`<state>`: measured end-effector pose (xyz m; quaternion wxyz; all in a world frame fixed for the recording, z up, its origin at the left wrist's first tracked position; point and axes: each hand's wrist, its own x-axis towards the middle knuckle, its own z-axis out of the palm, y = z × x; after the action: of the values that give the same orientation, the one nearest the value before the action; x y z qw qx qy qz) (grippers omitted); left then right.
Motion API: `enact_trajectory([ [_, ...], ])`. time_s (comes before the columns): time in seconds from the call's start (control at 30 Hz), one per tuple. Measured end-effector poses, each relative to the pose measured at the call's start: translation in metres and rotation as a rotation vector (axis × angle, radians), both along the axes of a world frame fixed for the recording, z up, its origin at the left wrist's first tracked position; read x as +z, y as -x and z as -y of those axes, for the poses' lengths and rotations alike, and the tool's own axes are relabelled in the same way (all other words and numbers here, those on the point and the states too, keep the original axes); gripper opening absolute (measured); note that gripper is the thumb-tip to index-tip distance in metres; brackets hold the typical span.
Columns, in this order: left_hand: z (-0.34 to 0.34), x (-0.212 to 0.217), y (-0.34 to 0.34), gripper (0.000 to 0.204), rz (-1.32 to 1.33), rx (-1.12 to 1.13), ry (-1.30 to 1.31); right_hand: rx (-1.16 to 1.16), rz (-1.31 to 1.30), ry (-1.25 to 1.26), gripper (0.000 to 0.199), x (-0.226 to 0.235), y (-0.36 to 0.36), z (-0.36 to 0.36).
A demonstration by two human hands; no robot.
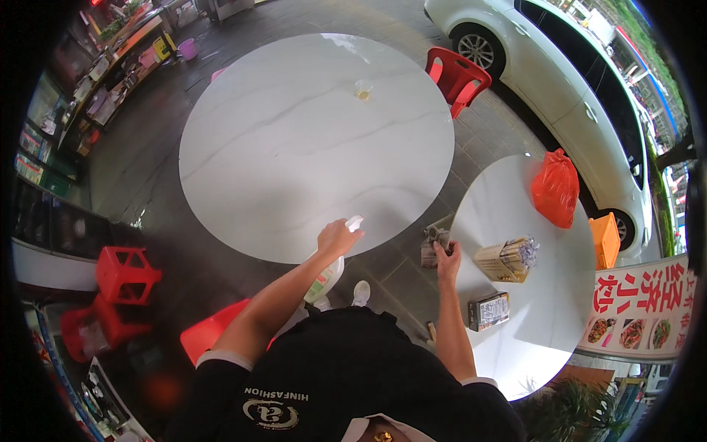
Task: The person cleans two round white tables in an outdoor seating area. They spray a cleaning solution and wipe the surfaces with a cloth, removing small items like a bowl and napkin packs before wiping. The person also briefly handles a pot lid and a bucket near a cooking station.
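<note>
My left hand [338, 238] is closed around the neck of a spray bottle [324, 283], whose white trigger head sticks out past the fingers. It is at the near edge of a large round white table [317, 158] with grey veining. My right hand [448, 261] grips a crumpled grey-brown rag [435, 244] beside the left edge of a second, smaller white table [524, 358]. A clear plastic cup [363, 90] with a little yellowish liquid stands toward the far side of the large table.
The smaller table holds a red plastic bag [556, 188], a box of wrapped chopsticks [505, 261] and a dark tissue-style box [489, 311]. Red chairs [458, 77] and a red stool [127, 275] stand around. A white car [563, 88] is parked at the right.
</note>
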<state>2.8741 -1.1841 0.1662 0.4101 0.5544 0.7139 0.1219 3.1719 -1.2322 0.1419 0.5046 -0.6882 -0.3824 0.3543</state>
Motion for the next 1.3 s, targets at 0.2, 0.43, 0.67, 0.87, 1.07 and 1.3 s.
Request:
enact_trajectory([
  [0.2, -0.035, 0.013, -0.019, 0.047, 0.014, -0.099, -0.096, -0.006, 0.031, 0.003, 0.027, -0.008, 0.005, 0.026],
  [0.43, -0.065, 0.048, 0.011, 0.044, -0.018, -0.001, -0.090, -0.024, -0.029, -0.022, 0.026, 0.002, 0.016, 0.042],
  [0.67, -0.084, 0.063, 0.063, 0.040, -0.104, 0.100, -0.185, -0.006, 0.044, -0.031, 0.027, -0.007, 0.023, 0.037],
  [0.87, -0.091, 0.084, 0.063, 0.038, -0.064, 0.033, -0.206, 0.019, -0.023, -0.043, 0.027, 0.001, 0.043, 0.019],
  [1.07, -0.098, 0.090, 0.014, 0.034, -0.026, -0.163, -0.297, 0.059, 0.014, -0.064, 0.029, 0.003, 0.037, -0.011],
  [1.3, -0.140, 0.084, -0.053, 0.034, -0.011, -0.259, -0.298, 0.027, -0.056, -0.031, 0.030, 0.005, 0.012, -0.041],
])
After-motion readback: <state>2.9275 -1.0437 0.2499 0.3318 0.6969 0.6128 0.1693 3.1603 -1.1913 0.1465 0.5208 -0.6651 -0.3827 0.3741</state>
